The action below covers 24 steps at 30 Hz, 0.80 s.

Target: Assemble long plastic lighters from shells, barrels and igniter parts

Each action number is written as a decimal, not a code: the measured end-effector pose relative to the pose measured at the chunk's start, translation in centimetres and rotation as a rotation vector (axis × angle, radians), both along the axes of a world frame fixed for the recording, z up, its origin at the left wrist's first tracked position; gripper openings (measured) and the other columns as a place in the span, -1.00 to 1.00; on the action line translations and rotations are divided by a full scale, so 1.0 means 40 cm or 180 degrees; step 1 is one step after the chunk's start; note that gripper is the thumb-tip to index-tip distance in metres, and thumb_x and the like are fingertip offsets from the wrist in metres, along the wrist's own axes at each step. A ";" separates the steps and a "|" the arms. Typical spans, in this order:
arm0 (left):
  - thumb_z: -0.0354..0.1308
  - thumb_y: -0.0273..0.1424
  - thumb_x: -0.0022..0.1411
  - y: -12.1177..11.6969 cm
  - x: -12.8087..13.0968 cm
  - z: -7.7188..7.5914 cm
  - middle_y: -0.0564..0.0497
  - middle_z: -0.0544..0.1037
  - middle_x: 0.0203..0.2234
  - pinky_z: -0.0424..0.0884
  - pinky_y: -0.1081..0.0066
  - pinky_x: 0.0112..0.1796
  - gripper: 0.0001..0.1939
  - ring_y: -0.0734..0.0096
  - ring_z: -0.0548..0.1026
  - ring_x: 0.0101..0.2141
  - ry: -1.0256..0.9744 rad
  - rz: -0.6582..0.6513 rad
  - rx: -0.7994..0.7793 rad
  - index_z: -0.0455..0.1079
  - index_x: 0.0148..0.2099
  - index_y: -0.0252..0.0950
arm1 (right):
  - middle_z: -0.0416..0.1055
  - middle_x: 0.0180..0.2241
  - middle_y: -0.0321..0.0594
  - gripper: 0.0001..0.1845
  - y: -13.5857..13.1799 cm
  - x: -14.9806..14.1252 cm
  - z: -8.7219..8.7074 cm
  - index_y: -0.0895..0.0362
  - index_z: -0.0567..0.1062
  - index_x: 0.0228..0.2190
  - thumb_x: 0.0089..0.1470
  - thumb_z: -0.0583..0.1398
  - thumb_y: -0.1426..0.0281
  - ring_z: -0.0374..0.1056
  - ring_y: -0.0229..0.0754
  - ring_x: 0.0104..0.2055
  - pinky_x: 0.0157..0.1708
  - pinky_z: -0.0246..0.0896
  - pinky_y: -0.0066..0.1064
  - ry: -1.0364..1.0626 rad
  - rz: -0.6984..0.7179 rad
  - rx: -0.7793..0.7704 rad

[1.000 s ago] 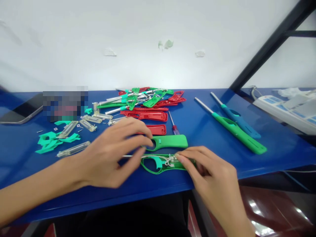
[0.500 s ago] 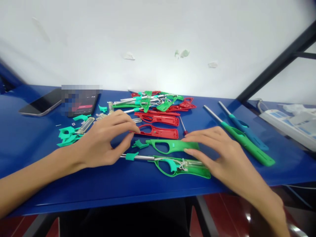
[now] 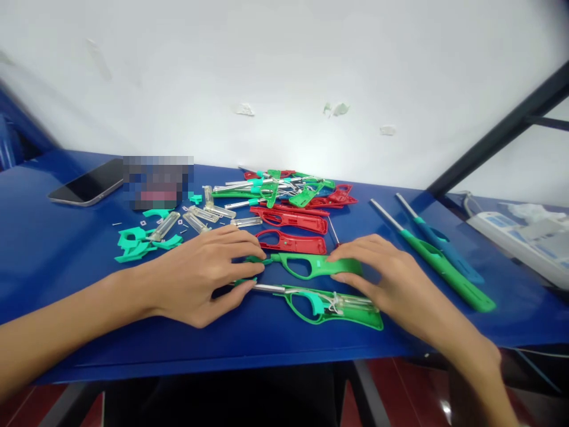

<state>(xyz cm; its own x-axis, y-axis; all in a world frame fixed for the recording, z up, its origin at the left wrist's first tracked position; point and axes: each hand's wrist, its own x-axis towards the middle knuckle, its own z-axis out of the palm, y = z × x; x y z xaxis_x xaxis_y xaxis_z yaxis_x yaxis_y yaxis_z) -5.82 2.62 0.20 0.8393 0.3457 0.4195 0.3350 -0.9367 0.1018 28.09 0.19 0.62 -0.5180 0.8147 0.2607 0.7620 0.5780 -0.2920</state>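
Two green lighter shell halves lie near the front of the blue table [image 3: 53,249]. The nearer one, an open half-shell [image 3: 338,305] with a teal trigger, white wires and a metal tube inside, rests flat. Behind it lies the green cover half [image 3: 313,265]. My left hand [image 3: 202,273] is curled at the left ends of both, with fingertips pinched on a small teal piece [image 3: 260,260] by the cover's tip and the thumb near the tube's teal end. My right hand [image 3: 386,273] grips the right end of the green cover half with fingers bent over it.
A pile of red and green shells and metal tubes [image 3: 284,190] lies at the back, two red shells [image 3: 293,231] before it. Teal triggers [image 3: 142,243] and clear tanks sit left, beside two phones [image 3: 89,187]. Two finished lighters [image 3: 440,261] and a power strip [image 3: 520,243] lie right.
My right hand left the open half-shell and moved back onto the green cover. My left hand closed in on the cover's tip and the small teal piece. The camera view shifted left.
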 end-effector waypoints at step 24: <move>0.12 -0.56 0.40 -0.006 -0.021 -0.008 -0.15 0.65 -0.14 0.53 0.12 0.04 -0.78 0.11 0.59 -0.06 -0.0219 0.0286 0.0203 0.59 -0.06 -0.31 | 0.58 -0.46 -0.31 -0.68 -0.051 0.054 0.014 0.00 0.68 -0.31 0.06 0.48 0.04 0.47 -0.20 -0.47 -0.51 0.42 -0.44 0.2393 -0.0896 -0.1532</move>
